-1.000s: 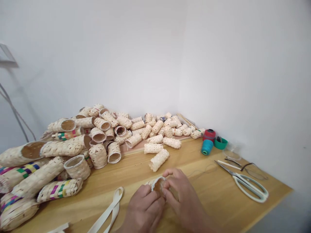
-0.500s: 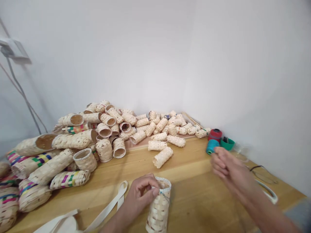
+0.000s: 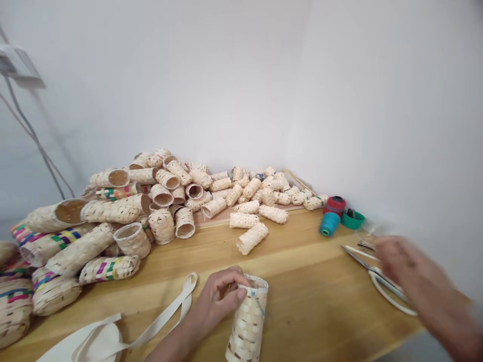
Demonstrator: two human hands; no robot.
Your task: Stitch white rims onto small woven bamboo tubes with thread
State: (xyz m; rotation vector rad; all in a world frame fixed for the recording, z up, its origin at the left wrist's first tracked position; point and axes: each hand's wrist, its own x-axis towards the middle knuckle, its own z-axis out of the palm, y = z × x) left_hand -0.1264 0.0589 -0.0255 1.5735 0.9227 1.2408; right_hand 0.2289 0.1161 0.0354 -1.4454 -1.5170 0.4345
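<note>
The left hand (image 3: 219, 296) holds a woven bamboo tube (image 3: 248, 322) at the near edge of the worktop (image 3: 302, 261). The tube stands almost upright and leans a little, and its lower end goes out of the view. The fingers of this hand curve over the upper part and reach to the rim, so the grip is narrow and firm. The rim has a pale binding, and a thin blue thread (image 3: 258, 303) lies on the weave just below it. The step in hand seems to be the finishing of this rim with thread. Any further stitching calls for the tube to stay steady in the left hand.

The right hand (image 3: 411, 271) is blurred above a pair of white-handled scissors (image 3: 388, 300), at the right side of the worktop. I cannot tell if it is open or closed, but it seems to hold nothing large. A teal thread spool (image 3: 330, 224) and a red spool (image 3: 334, 205) stand further back, beside a green cap (image 3: 352, 219). A big pile of woven tubes (image 3: 166, 201) lies on the left, and a white fabric strap (image 3: 166, 314) lies near the left hand.
</note>
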